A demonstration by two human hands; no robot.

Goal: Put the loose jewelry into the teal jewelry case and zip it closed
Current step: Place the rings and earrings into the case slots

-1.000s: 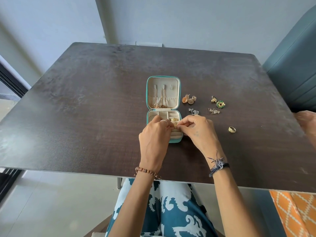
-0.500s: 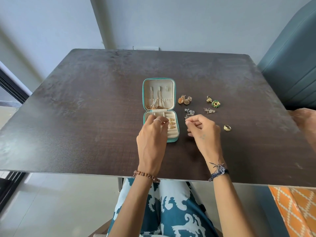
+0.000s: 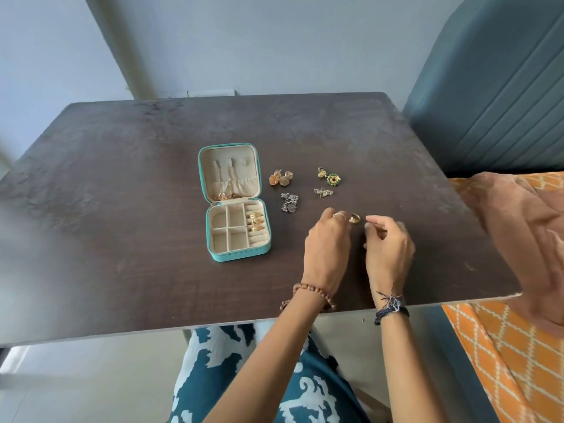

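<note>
— Rings first: where are they?

— Three gold rings point(image 3: 255, 221) sit in the roll slots along the right side of the teal jewelry case point(image 3: 235, 206), which lies open on the desk point(image 3: 122, 178), roughly mid-desk and left of my hands. A gold chain point(image 3: 227, 196) lies at the bottom of its lid.

— And the loose pieces?

— To the right of the case, toward the far edge: a pair of gold earrings point(image 3: 280, 178) just beside the lid, silver cluster earrings point(image 3: 289, 203) nearer me, a green and gold pair point(image 3: 329, 177) further right, and a small silver pair point(image 3: 323, 192) below those.

— What are your hands doing?

— One gold ring point(image 3: 354, 218) lies on the desk between my fingertips. My left hand point(image 3: 328, 248) has its fingers bent down just beside it; whether they touch it, I cannot tell. My right hand point(image 3: 389, 248) is loosely curled on the other side, index tip near the ring but apart from it, holding nothing I can see.

— Is the case zipped?

— No, it lies wide open.
</note>
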